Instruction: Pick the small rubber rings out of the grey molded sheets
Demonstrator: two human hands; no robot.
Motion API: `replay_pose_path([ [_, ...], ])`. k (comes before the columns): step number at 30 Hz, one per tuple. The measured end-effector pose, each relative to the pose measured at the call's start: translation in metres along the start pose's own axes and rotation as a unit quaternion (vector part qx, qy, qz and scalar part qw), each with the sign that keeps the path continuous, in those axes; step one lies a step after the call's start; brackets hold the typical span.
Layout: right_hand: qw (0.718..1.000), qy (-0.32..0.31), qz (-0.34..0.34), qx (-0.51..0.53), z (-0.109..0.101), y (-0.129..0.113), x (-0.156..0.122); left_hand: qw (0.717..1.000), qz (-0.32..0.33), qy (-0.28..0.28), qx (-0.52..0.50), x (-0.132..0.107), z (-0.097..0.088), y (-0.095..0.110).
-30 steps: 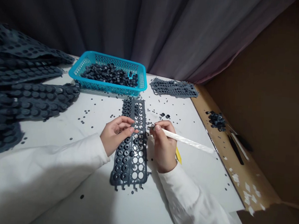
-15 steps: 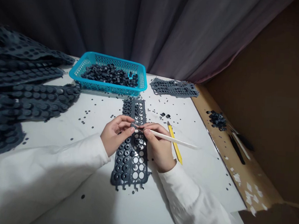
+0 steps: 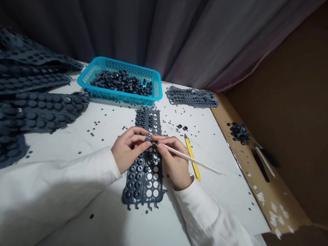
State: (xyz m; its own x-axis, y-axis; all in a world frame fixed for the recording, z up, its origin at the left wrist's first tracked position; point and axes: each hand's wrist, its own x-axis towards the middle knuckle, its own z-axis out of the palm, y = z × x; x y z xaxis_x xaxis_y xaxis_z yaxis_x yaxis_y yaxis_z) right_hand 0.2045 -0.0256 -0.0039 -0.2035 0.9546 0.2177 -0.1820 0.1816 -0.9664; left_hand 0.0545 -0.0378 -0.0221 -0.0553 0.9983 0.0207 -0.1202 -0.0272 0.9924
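My left hand is half curled, its thumb and fingertips nearly closed on a small dark grey piece, which they partly hide. My right hand is closed around a slim white stick, gripping it near one end; that end meets my left fingertips, while the other slants out toward the right edge of the white, flat-topped counter.

Under both hands lies a long dark grey moulded sheet, mid-counter, running from near the basket toward the near edge. Raised rings fill its left columns; many round openings on its right show white. A yellow pencil-shaped tool lies just beside my right hand, beneath the stick. By the far edge stands a turquoise perforated plastic basket of small black pieces. Dark studded sheets are piled along the left edge.
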Motion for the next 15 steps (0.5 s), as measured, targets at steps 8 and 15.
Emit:
replay_pose_path([
  [8,1.000,0.002,-0.018,-0.023,0.0001,0.0023,-0.0007,1.000,0.005,-0.001,0.005,-0.0011,-0.0007,-0.0007],
  [15,0.998,0.007,-0.044,-0.041,-0.0002,0.0027,-0.0019,1.000,-0.005,-0.001,0.010,-0.0010,-0.0005,-0.0007],
])
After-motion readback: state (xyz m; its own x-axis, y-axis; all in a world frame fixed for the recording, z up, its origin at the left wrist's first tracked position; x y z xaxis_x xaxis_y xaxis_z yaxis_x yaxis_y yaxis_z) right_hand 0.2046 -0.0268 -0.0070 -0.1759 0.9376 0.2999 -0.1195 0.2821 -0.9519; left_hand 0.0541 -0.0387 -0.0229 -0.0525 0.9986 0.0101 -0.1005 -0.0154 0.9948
